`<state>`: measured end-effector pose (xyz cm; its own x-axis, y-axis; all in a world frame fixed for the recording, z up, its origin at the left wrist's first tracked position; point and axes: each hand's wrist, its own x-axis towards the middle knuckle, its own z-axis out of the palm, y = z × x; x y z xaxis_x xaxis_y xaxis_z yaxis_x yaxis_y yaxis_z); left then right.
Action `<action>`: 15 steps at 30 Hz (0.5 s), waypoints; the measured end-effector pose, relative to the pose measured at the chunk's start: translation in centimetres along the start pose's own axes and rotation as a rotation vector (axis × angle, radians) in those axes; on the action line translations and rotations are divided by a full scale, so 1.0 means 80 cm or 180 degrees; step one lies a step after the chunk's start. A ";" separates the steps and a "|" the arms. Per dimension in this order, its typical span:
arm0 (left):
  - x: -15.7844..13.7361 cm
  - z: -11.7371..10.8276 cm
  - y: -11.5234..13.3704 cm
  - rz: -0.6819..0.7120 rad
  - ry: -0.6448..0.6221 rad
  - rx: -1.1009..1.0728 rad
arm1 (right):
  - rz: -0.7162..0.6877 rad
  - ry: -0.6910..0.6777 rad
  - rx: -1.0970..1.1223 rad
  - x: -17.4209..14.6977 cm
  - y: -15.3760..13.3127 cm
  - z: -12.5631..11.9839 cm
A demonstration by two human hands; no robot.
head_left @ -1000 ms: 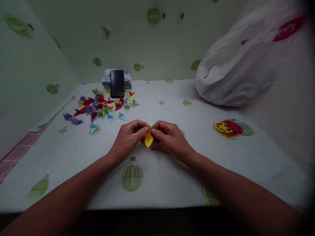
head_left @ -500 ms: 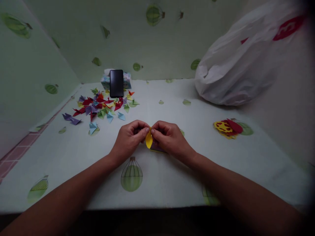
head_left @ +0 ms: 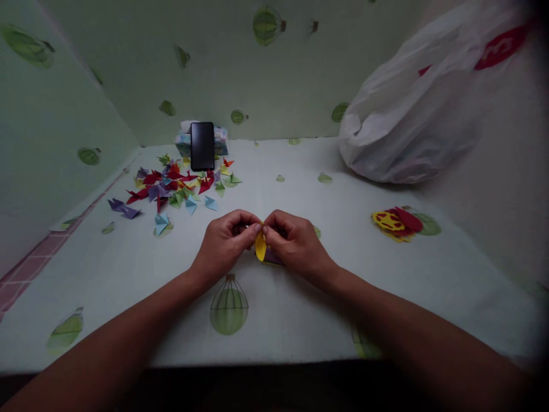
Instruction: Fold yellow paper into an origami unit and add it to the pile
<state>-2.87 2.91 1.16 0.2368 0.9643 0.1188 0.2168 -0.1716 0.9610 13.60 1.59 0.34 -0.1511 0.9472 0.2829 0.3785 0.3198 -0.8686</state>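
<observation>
Between my two hands is a small piece of folded yellow paper (head_left: 260, 248), pinched at its top end with its pointed lower part hanging down. My left hand (head_left: 229, 240) grips it from the left, thumb and forefinger closed. From the other side my right hand (head_left: 295, 239) pinches the same top end, its fingertips touching those of the left. Under the right fingers lies a dark purple stack with a yellow edge (head_left: 273, 257), mostly covered by the hand. A heap of folded paper cranes (head_left: 174, 191) in several colours lies beyond my left hand.
A black phone (head_left: 202, 146) leans on a tissue box (head_left: 222, 141) behind the cranes. At the right lie red and yellow cut-out pieces (head_left: 397, 223). A large white plastic bag (head_left: 398, 126) fills the back right corner. The balloon-print table (head_left: 278, 320) ends just below my forearms.
Both hands keep their pinch on the yellow paper with barely any movement. The yellow paper has turned slightly, and the view has shifted a touch.
</observation>
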 end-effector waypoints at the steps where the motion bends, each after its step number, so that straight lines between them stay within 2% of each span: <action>1: 0.000 0.000 0.000 0.0011 0.0019 0.0021 | -0.0009 -0.0013 0.0017 0.000 0.001 0.000; 7: 0.000 0.002 0.000 -0.0002 0.0068 0.0044 | 0.0172 -0.0168 0.0280 0.001 0.002 0.001; 15: 0.000 0.001 -0.003 -0.0001 -0.0061 -0.0018 | 0.0172 -0.0139 0.0146 0.000 0.002 0.001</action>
<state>-2.84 2.97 0.91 0.2548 0.9603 0.1138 0.2117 -0.1702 0.9624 13.59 1.66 0.19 -0.1717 0.9607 0.2181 0.3450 0.2660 -0.9001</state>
